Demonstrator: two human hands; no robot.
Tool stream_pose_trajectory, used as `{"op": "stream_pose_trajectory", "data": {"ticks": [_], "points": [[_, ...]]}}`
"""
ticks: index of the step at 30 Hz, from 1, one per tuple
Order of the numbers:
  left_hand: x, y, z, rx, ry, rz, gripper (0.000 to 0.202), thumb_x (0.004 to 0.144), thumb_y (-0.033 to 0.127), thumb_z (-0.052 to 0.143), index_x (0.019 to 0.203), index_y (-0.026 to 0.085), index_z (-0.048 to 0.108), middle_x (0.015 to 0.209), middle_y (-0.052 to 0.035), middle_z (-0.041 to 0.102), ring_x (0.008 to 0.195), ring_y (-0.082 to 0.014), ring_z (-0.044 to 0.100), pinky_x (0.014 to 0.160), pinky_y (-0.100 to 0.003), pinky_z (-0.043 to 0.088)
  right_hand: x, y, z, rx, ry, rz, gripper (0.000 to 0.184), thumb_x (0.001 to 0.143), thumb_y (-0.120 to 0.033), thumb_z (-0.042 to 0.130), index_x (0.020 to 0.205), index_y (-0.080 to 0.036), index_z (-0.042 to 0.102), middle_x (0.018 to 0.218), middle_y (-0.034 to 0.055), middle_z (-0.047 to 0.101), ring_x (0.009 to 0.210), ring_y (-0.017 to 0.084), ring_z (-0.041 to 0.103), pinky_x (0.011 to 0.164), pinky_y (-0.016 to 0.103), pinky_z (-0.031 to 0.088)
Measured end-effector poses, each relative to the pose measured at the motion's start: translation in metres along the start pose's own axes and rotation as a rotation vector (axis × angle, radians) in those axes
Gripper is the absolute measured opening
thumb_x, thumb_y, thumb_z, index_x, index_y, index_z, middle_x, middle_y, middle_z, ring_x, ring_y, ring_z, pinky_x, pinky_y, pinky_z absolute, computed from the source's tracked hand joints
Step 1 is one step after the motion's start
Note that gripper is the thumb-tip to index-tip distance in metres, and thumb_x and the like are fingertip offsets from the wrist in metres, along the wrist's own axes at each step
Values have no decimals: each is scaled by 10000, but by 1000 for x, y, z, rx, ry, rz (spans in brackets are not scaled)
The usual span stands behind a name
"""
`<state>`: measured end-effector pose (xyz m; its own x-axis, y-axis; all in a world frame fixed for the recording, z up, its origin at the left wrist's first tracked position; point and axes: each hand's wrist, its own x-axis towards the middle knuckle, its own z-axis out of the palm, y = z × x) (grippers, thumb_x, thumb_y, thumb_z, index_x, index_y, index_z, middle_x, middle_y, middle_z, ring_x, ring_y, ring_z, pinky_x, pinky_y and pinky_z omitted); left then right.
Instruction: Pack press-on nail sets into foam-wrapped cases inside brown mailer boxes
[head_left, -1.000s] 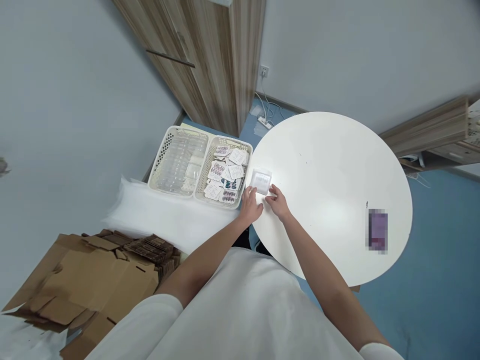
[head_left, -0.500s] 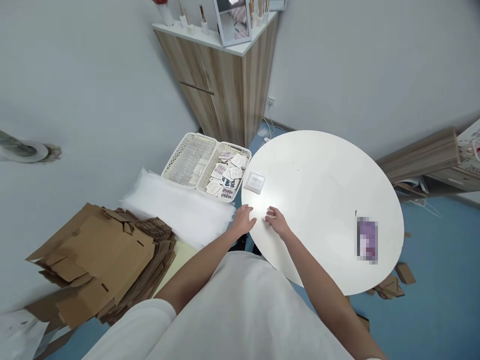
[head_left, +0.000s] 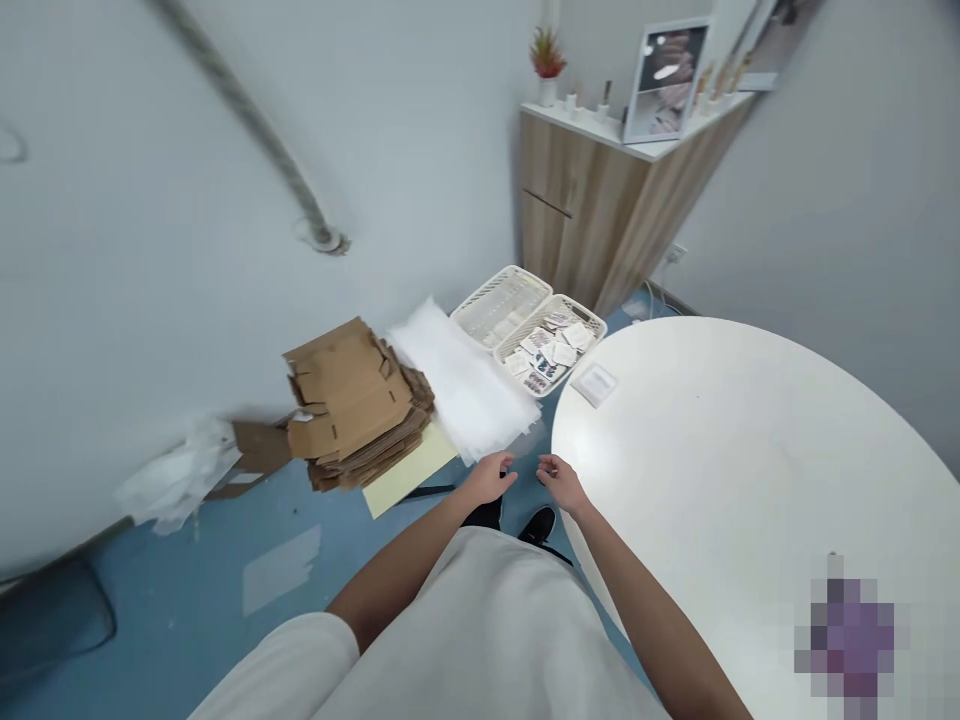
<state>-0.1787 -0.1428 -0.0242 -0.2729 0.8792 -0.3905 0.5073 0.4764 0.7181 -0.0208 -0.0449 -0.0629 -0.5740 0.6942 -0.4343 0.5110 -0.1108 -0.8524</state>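
Observation:
My left hand hovers over the floor beside the white plastic sheets, its thumb and fingers apart with nothing in them. Close to the round white table's left edge is my right hand, fingers loosely curved and apart, also holding nothing. A small flat clear packet lies on the table near that edge, beyond my right hand. The stack of translucent white sheets is just past my left hand. One white basket holds several cards with coloured nail-like pieces; its neighbour basket contains clear plastic packaging.
Flattened brown cardboard boxes are stacked on the left, beside a pale yellow board. A wooden cabinet stands in the corner with a framed picture on top. A pixelated purple patch covers something on the table's right side.
My view has turned left, so the table, baskets and cabinet appear farther right. My hands have shifted from over the table's edge toward the floor beside it. Both stay without anything in them.

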Motion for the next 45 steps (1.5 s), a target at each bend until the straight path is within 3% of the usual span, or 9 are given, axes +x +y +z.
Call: {"op": "stream_pose_trajectory", "data": {"ticks": [8,12,17,23,27,31,39,42,45], "points": [[-30,-36,-88,133,442,19,258,781,286,468,1006,183,542,1025,-52,600,908,-175,564,807,-311,432,35,-68,64,-304,-188,-309,204,700,-243,471,901,-217,479,861,19,574,652,149,550,603,298,422],[-45,-67,-134,307,620,-81,243,767,308,498,982,205,547,1025,-57,591,999,-227,514,846,-368,380,62,-116,109,-420,-181,-447,353,681,-250,533,1023,-213,454,978,49,547,756,159,550,690,310,421],[-56,-111,-172,407,591,-159,266,720,335,566,956,211,559,972,-80,587,958,-267,519,809,-392,370,97,-174,167,-492,-132,-523,433,705,-300,534,1110,-192,422,1035,81,527,783,167,546,732,323,426],[-56,-141,-178,347,471,-115,142,783,282,498,868,203,579,874,-75,574,892,-234,530,761,-344,395,116,-198,211,-600,17,-474,432,699,-302,535,1105,-204,424,1033,84,533,922,221,517,739,329,416],[-56,-151,-176,311,443,-92,187,839,246,408,771,195,574,825,-68,553,893,-206,510,738,-305,408,118,-202,220,-610,23,-400,284,719,-241,477,999,-201,504,892,68,574,841,205,537,714,311,405],[-56,-158,-180,289,524,-38,205,864,223,354,798,189,545,827,-62,533,861,-189,503,750,-305,402,118,-211,217,-464,-5,-305,188,737,-303,424,836,-198,545,791,37,592,717,175,539,667,304,418],[-67,-152,-189,159,700,78,223,876,226,301,812,191,512,827,-50,533,812,-176,493,738,-315,386,105,-242,201,-101,-54,-220,266,723,-367,464,905,-178,507,847,44,607,644,147,565,526,268,449],[-73,-143,-190,122,694,157,226,872,248,308,801,197,517,838,-48,555,828,-176,493,767,-326,376,95,-252,197,-82,-134,-208,315,713,-359,499,964,-168,493,784,46,612,564,147,569,469,264,441],[-77,-134,-190,102,672,191,192,855,272,349,817,210,528,869,-44,567,879,-183,495,840,-356,344,83,-257,190,-107,-104,-263,340,740,-377,465,1003,-166,504,744,40,609,550,149,563,457,262,438]]}}
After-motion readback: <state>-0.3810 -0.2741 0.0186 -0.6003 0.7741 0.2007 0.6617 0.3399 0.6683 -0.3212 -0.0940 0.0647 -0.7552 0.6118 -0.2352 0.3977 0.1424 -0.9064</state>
